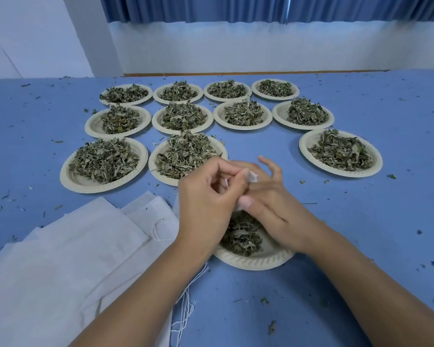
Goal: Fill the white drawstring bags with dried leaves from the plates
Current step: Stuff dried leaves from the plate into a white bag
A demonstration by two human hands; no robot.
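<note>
At the near centre of the blue tabletop (361, 221), both hands meet just above a paper plate (256, 262). Left hand (206, 199): fingers curled, tips pinching a white drawstring bag (252, 177). Only small patches of the cloth show between the two hands; the rest is hidden. Right hand (271, 204): thumb pressed to the same cloth at its lower edge, the outer fingers lifted and loosely spread. Whether the bag mouth is open cannot be told. The plate under the hands carries a low heap of dried leaves (241, 237), partly covered by the wrists. Left of the forearms lies a stack of flat white bags (60, 246), overlapping one another, with loose cords (186, 306) trailing off its near right edge onto the tabletop. Beyond the hands stand eleven more plates of leaves: four in the back row (178, 100), four in the middle (243, 126), then two at front left (68, 181) and one at front right (341, 173), set apart from the others. All are heaped, and neighbouring rims sit close or touch. Leaf crumbs (272, 326) are scattered across the cloth. At the far edge, a white wall (261, 46) with a blue curtain (211, 8) above it.
</note>
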